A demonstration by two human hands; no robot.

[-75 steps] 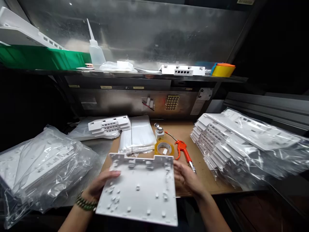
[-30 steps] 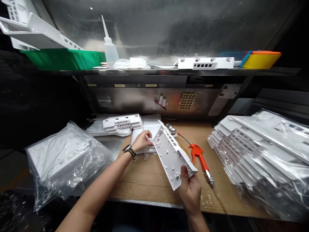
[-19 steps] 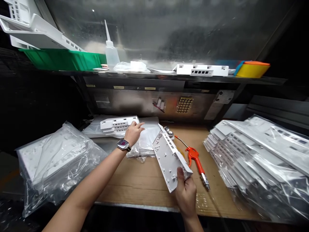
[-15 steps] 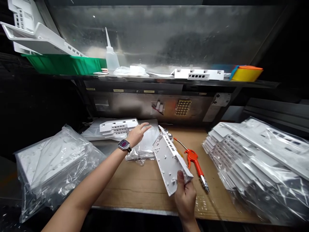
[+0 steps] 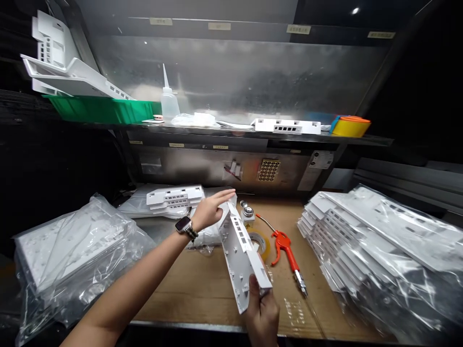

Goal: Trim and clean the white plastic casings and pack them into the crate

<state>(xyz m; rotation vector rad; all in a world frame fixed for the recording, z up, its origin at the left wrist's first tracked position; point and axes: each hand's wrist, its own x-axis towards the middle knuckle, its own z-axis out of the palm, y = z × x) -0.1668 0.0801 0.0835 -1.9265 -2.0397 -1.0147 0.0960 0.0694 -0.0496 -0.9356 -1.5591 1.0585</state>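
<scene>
My right hand (image 5: 262,311) is closed round the near end of a white plastic housing (image 5: 235,262), thumb on its inner side. The part is tilted above the table, its row of rectangular cutouts toward the far end. My left hand (image 5: 209,212), a watch on its wrist, has its fingers stretched out beside the housing's far end. Whether its fingertips touch the part I cannot tell. Behind this hand lie clear plastic bags (image 5: 208,236) and a small stack of white housings (image 5: 175,198). A roll of tape (image 5: 265,248) is partly hidden behind the held part.
A red air blow gun (image 5: 284,245) with its hose lies to the right. Bagged housings are piled at right (image 5: 347,241) and left (image 5: 75,246). Above, a shelf (image 5: 224,131) carries a green bin (image 5: 101,110), a squeeze bottle (image 5: 169,103) and another housing (image 5: 287,126).
My right hand has brought the housing left and nearer, turning it more on edge. My left hand has come closer to its far end. The view has tipped upward.
</scene>
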